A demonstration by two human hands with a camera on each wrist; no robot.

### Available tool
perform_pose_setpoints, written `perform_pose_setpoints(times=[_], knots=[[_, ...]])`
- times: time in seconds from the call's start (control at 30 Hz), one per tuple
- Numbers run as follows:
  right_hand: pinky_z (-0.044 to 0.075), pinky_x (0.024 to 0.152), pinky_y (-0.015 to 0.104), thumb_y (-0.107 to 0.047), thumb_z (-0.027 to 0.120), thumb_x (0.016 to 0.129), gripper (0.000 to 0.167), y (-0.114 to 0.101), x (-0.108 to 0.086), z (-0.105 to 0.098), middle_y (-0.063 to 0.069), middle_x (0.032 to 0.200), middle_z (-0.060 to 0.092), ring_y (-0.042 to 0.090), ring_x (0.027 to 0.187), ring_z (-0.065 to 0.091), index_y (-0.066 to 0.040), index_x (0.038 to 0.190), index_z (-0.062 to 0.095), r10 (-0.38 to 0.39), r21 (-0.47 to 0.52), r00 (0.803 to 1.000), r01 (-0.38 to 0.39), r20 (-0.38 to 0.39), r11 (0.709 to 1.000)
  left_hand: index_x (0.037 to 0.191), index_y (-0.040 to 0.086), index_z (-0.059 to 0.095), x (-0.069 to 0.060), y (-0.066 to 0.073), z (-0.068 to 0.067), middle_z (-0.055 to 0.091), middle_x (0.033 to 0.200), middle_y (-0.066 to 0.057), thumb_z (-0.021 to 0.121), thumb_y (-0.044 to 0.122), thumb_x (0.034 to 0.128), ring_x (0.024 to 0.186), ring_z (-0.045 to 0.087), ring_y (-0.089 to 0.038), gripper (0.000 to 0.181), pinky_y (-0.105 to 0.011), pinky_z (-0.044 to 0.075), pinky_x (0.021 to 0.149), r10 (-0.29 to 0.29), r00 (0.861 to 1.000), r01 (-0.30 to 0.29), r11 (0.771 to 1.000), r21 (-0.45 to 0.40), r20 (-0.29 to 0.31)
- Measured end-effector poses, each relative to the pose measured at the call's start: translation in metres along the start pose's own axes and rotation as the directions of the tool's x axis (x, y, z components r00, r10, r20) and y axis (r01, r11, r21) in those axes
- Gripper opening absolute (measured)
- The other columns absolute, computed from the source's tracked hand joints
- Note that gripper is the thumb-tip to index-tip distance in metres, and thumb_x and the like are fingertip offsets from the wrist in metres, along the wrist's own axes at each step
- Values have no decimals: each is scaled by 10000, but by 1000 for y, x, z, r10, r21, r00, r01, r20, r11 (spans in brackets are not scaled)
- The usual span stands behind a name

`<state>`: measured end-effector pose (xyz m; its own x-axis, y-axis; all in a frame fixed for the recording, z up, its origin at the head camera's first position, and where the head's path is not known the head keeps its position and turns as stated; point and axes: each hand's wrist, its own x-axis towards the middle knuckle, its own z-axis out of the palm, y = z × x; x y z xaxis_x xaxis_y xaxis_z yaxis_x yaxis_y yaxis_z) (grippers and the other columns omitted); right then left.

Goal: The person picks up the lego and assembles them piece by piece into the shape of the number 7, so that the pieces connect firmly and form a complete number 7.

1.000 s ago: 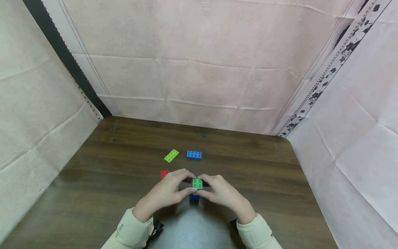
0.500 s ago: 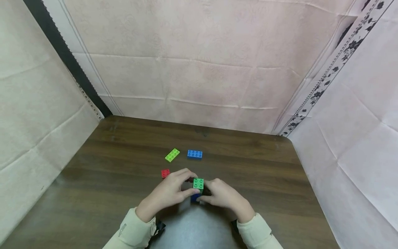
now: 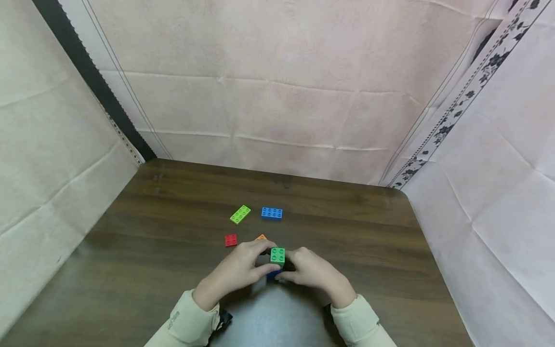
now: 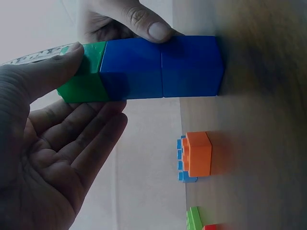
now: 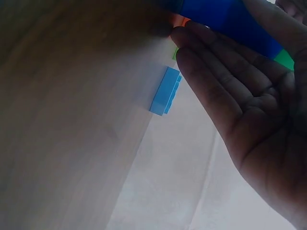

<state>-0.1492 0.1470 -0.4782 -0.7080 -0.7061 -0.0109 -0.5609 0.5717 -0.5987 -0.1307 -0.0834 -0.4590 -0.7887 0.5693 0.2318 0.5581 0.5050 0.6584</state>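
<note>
A green brick (image 3: 277, 256) tops a stack with two dark blue bricks (image 4: 134, 69) under it; the stack stands upright on the table. The left hand (image 3: 239, 266) pinches the green brick between thumb and fingers, as the left wrist view shows at its left. From the other side, the right hand (image 3: 313, 273) holds the dark blue part (image 5: 230, 24) low down, its thumb on the near face and its fingers behind. In the head view the hands partly hide the blue bricks.
Behind the hands lie a red brick (image 3: 231, 240), an orange brick (image 4: 199, 154) partly hidden by the left hand in the head view, a lime brick (image 3: 240, 214) and a light blue brick (image 3: 271, 213). Pale cloth walls (image 3: 260, 111) surround the table (image 3: 130, 260) at the back and sides.
The right hand has moved from the green brick down to the blue bricks. The left hand stays at the green brick. More of the orange brick shows.
</note>
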Motion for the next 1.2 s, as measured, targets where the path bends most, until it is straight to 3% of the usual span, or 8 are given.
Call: perform_pose_setpoints(times=[0.3, 1.2], knots=[[507, 643, 168, -294, 784, 899, 201, -1, 1, -2, -155, 839, 643, -39, 680, 567, -189, 1025, 667, 10, 5, 1000, -10, 17, 1000, 1188, 187, 656, 0, -1, -1, 679, 1122, 112, 759, 324, 910, 1069, 638, -53, 327, -315, 541, 910, 4, 1000, -4, 999, -37, -4], [524, 688, 197, -292, 744, 935, 174, -10, -2, -14, -140, 925, 668, -20, 757, 596, -190, 1056, 671, -15, -8, 1000, 15, 3, 1000, 1178, 183, 668, 1, 0, -2, 679, 1125, 109, 763, 333, 906, 1072, 637, -61, 324, -332, 539, 918, -3, 1000, 3, 1000, -19, -2]])
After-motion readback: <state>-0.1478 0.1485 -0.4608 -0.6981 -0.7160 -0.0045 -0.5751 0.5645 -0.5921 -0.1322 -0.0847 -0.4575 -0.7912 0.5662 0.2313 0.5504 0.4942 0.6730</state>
